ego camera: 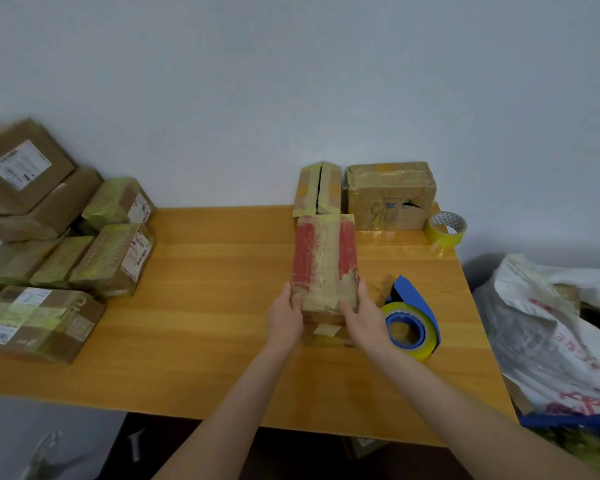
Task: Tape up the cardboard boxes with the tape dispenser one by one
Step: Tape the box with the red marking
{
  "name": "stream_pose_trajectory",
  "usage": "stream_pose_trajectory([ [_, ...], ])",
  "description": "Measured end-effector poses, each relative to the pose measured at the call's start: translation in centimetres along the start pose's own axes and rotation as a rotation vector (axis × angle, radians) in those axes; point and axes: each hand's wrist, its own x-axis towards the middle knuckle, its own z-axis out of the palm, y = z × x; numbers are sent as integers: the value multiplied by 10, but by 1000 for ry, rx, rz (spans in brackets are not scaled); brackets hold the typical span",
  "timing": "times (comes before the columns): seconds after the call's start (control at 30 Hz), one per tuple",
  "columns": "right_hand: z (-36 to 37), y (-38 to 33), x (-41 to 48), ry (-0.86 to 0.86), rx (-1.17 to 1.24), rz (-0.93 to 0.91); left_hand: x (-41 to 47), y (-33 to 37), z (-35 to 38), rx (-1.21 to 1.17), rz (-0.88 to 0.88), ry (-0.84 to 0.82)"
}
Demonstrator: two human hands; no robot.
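Long brown cardboard box with red patches (323, 265) lies on the wooden counter (205, 306); our left hand (284, 318) and right hand (364, 318) clamp its near end. We should hold it square, then take the blue tape dispenser (413, 327) at its four o'clock.

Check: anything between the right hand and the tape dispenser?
Nothing visible. The tape dispenser lies on the table right beside the right hand, on its outer side, with no object between them. That hand and the left hand both grip the near end of the red-marked box, so it must let go first.
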Motion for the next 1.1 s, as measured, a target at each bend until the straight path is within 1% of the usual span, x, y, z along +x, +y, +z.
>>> stream_pose_trajectory([
  [0.07,-10,3,0,2,40,-20,-2,-6,-8,-189,-40,-57],
  [0.1,-13,4,1,1,34,-40,-3,-10,-11,-240,-63,-89],
  [0.17,-17,6,4,-9,-5,-68,-5,-15,-13,-275,-90,-126],
  [0.23,-17,7,4,-19,-18,-92,-6,-18,-12,-267,-83,-121],
  [0.3,-23,9,4,-19,-79,-111,-6,-20,-13,-149,-22,-27],
  [0.37,-33,14,3,67,-189,-131,-11,-24,-20,-50,64,133],
  [0.4,-37,16,1,107,-215,-143,-15,-25,-24,-50,84,178],
  [0.43,-39,17,-2,118,-206,-154,-17,-27,-26,-78,83,189],
  [0.53,-37,15,-12,60,-142,-173,-19,-31,-25,-193,30,128],
  [0.63,-32,16,-11,68,-123,-201,-18,-28,-24,-290,16,55],
  [0.67,-31,17,-10,76,-125,-205,-16,-29,-24,-291,25,45],
  [0.73,-29,18,-9,92,-168,-233,-13,-32,-24,-233,73,45],
  [0.83,-29,17,-9,111,-322,-289,-12,-32,-23,-70,183,81],
  [0.9,-31,15,-7,91,-433,-301,-13,-27,-23,24,230,101],
  [1.0,-33,5,-4,79,-644,-304,-12,-18,-21,203,222,103],
  [1.1,-28,-4,0,78,-771,-294,-5,-6,-13,319,237,93],
])
